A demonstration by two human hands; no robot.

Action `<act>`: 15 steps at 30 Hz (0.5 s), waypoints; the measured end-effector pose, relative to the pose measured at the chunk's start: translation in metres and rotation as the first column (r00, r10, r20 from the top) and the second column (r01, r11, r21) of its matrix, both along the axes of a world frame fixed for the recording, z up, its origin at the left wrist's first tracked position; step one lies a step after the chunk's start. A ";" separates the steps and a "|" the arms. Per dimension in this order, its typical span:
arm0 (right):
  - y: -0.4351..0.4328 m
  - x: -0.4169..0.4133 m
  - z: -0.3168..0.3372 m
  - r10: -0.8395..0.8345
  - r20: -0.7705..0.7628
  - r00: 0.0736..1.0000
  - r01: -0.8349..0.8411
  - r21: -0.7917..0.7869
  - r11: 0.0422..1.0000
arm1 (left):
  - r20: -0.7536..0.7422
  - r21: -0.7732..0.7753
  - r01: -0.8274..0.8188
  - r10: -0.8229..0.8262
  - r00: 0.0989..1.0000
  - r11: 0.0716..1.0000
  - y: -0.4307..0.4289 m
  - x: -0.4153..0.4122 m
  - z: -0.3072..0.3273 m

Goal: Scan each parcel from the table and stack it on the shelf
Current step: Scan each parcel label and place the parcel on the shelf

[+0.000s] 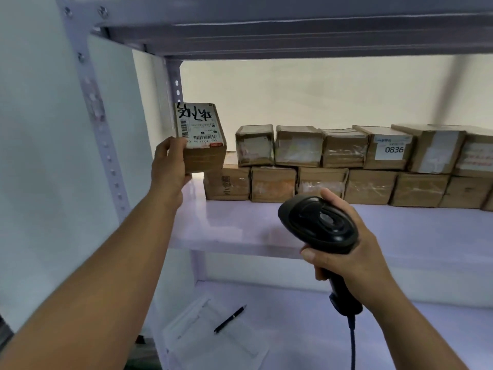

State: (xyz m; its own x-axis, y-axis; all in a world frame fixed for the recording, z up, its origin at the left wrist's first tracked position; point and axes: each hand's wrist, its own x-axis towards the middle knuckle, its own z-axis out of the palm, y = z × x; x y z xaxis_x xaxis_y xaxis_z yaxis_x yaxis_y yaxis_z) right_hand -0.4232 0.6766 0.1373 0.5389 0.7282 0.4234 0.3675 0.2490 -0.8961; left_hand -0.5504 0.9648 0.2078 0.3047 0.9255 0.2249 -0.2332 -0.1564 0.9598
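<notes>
Head view: the parcel [201, 137], a small brown carton, is held up at the left end of the shelf [240, 225], beside the rear upright. Its white label faces the camera and carries barcodes and bold black handwriting. The left hand [169, 166] grips the carton from its left side, thumb on the label's lower corner and the fingers wrapped underneath. The carton's lower right edge sits over the leftmost box of the lower row [273, 184]; whether it rests on that box cannot be told.

Stacked cartons stand along the back of the shelf in two tiers. The upper row [297, 146] begins just right of the held parcel, leaving a gap at the left end. One upper carton [386, 148] bears a white label reading 0836. Several boxes are wrapped in clear tape.

The right hand [354, 259] is closed around the handle of a black barcode scanner [318, 222], held in front of the shelf edge and well apart from the parcel. A dark cable [352, 343] hangs from the handle.

On the surface below lie a black pen [230, 319] and some clear plastic sleeves [213, 340]. A perforated grey post [98, 116] frames the left side, and another shelf board [293, 30] runs overhead.
</notes>
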 end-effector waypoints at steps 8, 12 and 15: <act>0.051 -0.001 -0.004 -0.075 0.023 0.997 0.075 0.004 0.997 | -0.140 0.045 0.072 -0.065 0.988 0.996 0.063 0.050 0.006; 0.067 -0.007 -0.006 -0.100 0.018 0.995 0.100 0.011 0.995 | -0.278 0.071 0.131 -0.106 0.955 0.989 0.082 0.069 -0.004; 0.077 -0.010 -0.009 -0.109 0.010 0.994 0.109 0.022 0.994 | -0.313 0.043 0.200 -0.176 0.933 0.979 0.091 0.073 -0.009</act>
State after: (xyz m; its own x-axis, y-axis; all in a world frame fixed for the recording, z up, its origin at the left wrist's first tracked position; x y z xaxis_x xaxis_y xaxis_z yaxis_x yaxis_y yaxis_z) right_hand -0.4333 0.7538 0.1281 0.6096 0.6562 0.4447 0.4033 0.2262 -0.8867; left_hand -0.4774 1.0559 0.1988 0.5362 0.8291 0.1581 0.0378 -0.2107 0.9768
